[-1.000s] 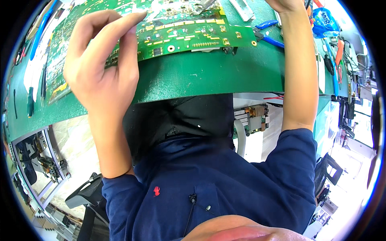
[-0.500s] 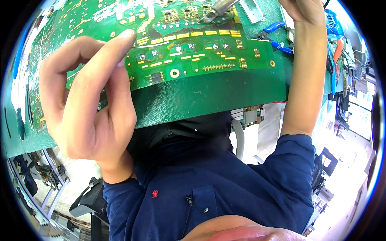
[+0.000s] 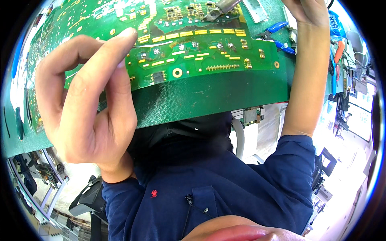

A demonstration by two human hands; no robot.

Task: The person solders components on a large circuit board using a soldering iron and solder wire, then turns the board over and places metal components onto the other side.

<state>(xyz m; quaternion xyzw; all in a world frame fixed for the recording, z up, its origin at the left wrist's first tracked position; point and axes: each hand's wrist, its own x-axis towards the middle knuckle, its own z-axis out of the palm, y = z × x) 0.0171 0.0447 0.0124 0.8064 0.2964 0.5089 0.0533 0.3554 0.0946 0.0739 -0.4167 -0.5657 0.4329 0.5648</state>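
A large green circuit board with gold pads and small components lies in front of me. Over its left part, my left hand is raised, thumb and forefinger pinched together; whatever is between the fingertips is too small to make out. The bevelled metal tip of a soldering iron slants in from the top edge, its point at a row of small components on the board's far right part. My right hand is bent round at the top edge, beside the iron; its fingertips and the iron's handle are cut off by the picture's edge.
The board rests on a green mat whose front edge is close to my body. Blue-handled pliers lie right of the board, near a pale metal strip. An orange-handled tool and a blue packet are farther right.
The board, pliers and iron tip appear slightly farther right in the picture. My left hand keeps its pinch and has barely moved. The iron tip stays over the same components.
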